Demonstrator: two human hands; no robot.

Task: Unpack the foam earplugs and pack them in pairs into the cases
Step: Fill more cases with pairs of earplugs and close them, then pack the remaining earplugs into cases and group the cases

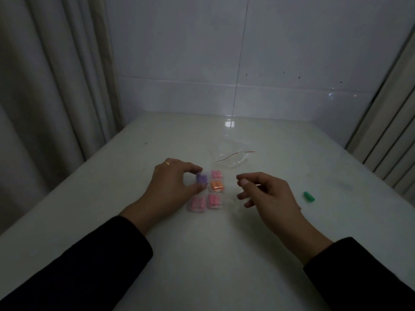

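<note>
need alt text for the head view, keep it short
A person's left hand pinches a clear case of purple earplugs beside four filled cases on a white table; the right hand hovers loosely curled. One green earplug lies loose at right.

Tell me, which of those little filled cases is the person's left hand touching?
The purple case, at the far left of the cluster. The left hand pinches it between fingers and thumb. The others hold pink or orange earplugs and lie untouched.

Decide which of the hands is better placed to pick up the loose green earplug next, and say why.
Probably the right hand: it holds nothing visible and the green earplug lies on its side of the table. The left hand pinches the purple case.
</note>
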